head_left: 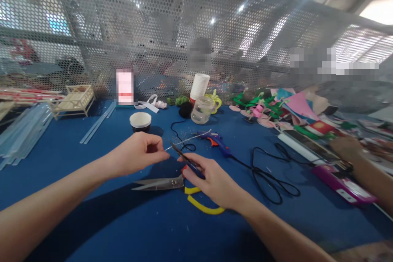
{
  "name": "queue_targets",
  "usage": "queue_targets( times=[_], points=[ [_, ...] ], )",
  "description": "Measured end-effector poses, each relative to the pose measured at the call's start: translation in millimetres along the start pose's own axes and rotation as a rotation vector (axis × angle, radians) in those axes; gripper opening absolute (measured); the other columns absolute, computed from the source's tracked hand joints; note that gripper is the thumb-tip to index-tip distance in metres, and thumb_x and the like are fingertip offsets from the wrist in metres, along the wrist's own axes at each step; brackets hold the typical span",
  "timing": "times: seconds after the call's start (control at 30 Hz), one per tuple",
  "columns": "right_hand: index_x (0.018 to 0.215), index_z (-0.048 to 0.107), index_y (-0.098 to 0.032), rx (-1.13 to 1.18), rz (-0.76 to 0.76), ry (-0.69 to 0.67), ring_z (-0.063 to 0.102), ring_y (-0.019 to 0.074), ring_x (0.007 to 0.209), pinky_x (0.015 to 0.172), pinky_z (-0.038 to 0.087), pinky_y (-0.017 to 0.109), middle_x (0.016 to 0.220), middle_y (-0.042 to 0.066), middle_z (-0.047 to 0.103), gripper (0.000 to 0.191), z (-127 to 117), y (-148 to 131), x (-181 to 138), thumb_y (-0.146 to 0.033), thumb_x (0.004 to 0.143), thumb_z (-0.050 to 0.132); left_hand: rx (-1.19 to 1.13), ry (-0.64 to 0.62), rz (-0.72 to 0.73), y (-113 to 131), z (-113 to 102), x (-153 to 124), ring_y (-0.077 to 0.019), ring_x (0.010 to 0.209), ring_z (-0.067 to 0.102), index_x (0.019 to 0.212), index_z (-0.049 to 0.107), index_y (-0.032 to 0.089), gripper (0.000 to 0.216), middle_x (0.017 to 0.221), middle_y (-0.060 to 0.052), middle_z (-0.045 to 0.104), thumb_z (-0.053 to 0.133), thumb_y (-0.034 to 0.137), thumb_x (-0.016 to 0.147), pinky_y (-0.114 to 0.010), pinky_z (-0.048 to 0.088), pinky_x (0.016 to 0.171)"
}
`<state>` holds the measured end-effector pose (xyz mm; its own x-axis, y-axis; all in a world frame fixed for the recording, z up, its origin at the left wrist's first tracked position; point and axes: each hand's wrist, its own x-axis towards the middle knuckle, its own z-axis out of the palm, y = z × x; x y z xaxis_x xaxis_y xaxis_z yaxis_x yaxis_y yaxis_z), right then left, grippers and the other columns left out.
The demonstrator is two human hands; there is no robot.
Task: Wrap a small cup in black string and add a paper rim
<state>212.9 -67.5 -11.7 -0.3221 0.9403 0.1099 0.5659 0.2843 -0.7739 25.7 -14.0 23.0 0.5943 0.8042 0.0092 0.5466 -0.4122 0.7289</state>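
My left hand (pixel 143 153) is closed, its thumb and forefinger pinching one end of a thin silvery wire (pixel 196 136) that stretches off to the right. In my right hand (pixel 211 174) is a pair of pliers (pixel 184 157) with dark jaws and what look like blue and red handles; the palm partly hides them. The jaws point up and left, close to the wire; whether they touch it I cannot tell. Beneath my hands lie large scissors (pixel 161 183) with yellow handles, partly covered by my right hand. A blue glue gun (pixel 219 142) rests just beyond.
A paper cup (pixel 140 120) stands behind my left hand. Farther back are a clear jar (pixel 201 110), stacked white cups (pixel 200 85) and black yarn (pixel 185 110). Glue sticks (pixel 27 131) lie left. A black cord (pixel 270 178) loops right, near a purple power strip (pixel 344 184) and another person's hand (pixel 346 149).
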Motion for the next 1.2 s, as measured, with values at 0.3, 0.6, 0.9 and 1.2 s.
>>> queue_targets(
  times=[0.3, 0.6, 0.9, 1.2],
  points=[
    [0.100, 0.054, -0.015, 0.030, -0.024, 0.010, 0.053, 0.0135, 0.068, 0.062, 0.042, 0.024, 0.078, 0.003, 0.060, 0.024, -1.2, 2.0, 0.3, -0.021, 0.079, 0.045, -0.066, -0.112, 0.097, -2.3, -10.6, 0.6, -0.0144, 0.072, 0.050, 0.075, 0.059, 0.016, 0.026, 0.076, -0.003, 0.058, 0.044, 0.037, 0.079, -0.025, 0.037, 0.067],
    [0.098, 0.055, -0.017, 0.079, -0.034, -0.048, 0.049, 0.0098, 0.056, 0.051, 0.039, 0.020, 0.066, -0.002, 0.054, 0.022, -2.3, 1.8, -1.4, -0.020, 0.079, 0.045, -0.576, -0.362, -0.031, -22.5, -9.4, 7.2, -0.0090, 0.059, 0.044, 0.064, 0.052, 0.015, 0.030, 0.061, 0.003, 0.051, 0.060, 0.044, 0.067, -0.022, 0.035, 0.059],
    [0.094, 0.056, -0.016, -0.091, -0.033, 0.033, 0.049, 0.0113, 0.057, 0.054, 0.040, 0.023, 0.070, 0.001, 0.059, 0.020, 0.5, 3.3, 0.2, -0.021, 0.078, 0.045, 0.426, 0.139, 0.174, 8.3, -6.9, -3.2, -0.0155, 0.064, 0.045, 0.059, 0.055, 0.016, 0.016, 0.060, -0.002, 0.053, 0.050, 0.024, 0.073, -0.028, 0.034, 0.064],
    [0.098, 0.056, -0.016, 0.070, -0.047, -0.042, 0.047, 0.0094, 0.056, 0.050, 0.040, 0.019, 0.067, -0.001, 0.054, 0.023, -4.8, -0.7, -2.0, -0.019, 0.078, 0.045, -0.856, -0.458, -0.048, -31.4, -9.9, 8.4, -0.0109, 0.065, 0.048, 0.072, 0.057, 0.015, 0.029, 0.065, 0.000, 0.056, 0.065, 0.042, 0.065, -0.024, 0.038, 0.065]
  ],
)
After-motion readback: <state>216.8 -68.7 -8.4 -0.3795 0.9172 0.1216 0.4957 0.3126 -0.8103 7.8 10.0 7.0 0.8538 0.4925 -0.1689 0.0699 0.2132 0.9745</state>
